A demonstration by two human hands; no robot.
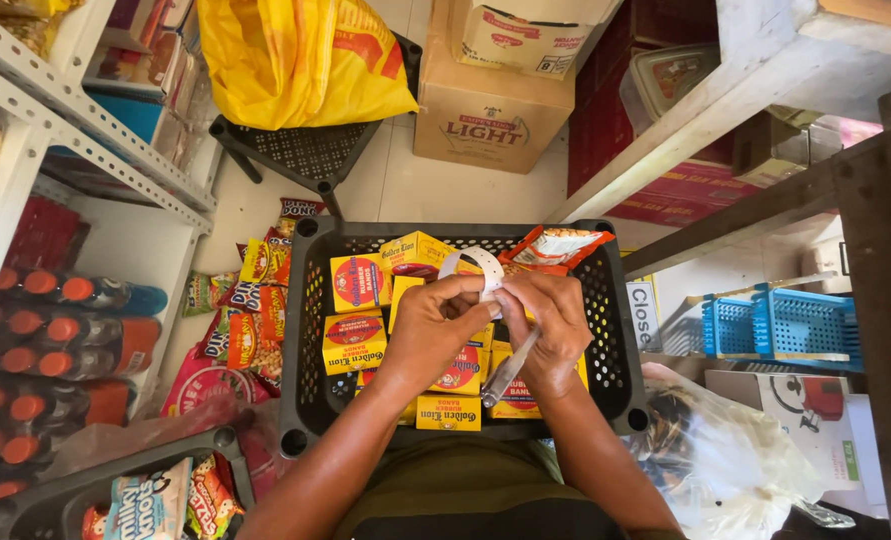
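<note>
My left hand (435,325) and my right hand (550,325) meet over a black plastic crate (305,330). Together they pinch a white paper strip (473,262) that loops up above my fingers. A grey pen-like tool (505,375) slants down from under my right hand. Inside the crate lie several small yellow boxes (355,283) with red round labels, partly hidden beneath my hands. An orange and white snack packet (555,247) rests at the crate's far right corner.
White metal shelves at left hold bottles with orange caps (55,330). Snack packets (250,300) lie beside the crate. A black stool carries a yellow bag (300,55); cardboard cartons (490,100) stand behind. Blue baskets (785,325) and a clear plastic bag (720,460) sit at right.
</note>
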